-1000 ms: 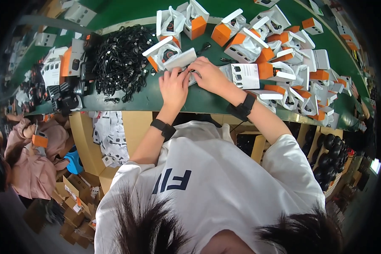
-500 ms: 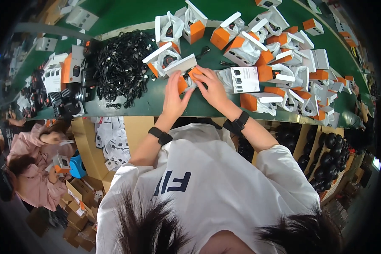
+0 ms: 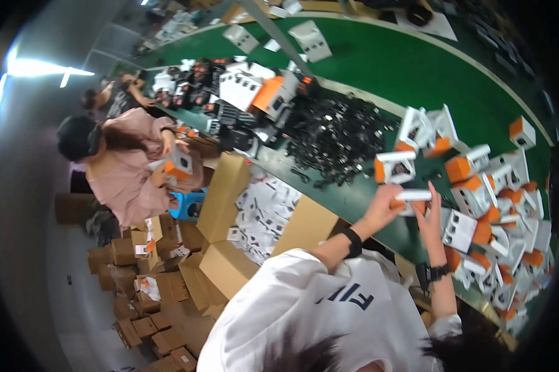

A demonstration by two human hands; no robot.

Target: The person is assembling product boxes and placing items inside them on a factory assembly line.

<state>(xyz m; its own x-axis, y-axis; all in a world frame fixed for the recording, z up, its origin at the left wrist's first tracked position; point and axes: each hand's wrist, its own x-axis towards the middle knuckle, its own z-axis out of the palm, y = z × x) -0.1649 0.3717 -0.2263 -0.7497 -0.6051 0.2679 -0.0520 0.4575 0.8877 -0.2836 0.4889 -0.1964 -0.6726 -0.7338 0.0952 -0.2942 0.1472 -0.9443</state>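
Observation:
A small orange-and-white box (image 3: 414, 195) with a white flap is between my hands at the front edge of the green table. My left hand (image 3: 382, 209) grips its left end with bent fingers. Against its right end lies my right hand (image 3: 429, 220), fingers fairly straight and thumb toward the front. What is inside the box cannot be seen. Just beyond it stands an open box (image 3: 395, 167) with a dark item in white wrapping. A white box (image 3: 458, 230) printed with dark device pictures lies right of my right hand.
Many open orange-and-white boxes (image 3: 509, 204) crowd the table's right side. A heap of black cables (image 3: 338, 136) lies to the left, beyond a carton of white leaflets (image 3: 264, 211). Another person in pink (image 3: 127, 167) holds a box (image 3: 179, 162). Brown cartons (image 3: 168, 288) cover the floor.
The view has swung left, bringing the co-worker and floor cartons further in. The box stays between both hands; its white flap now lies level across the top instead of tilted.

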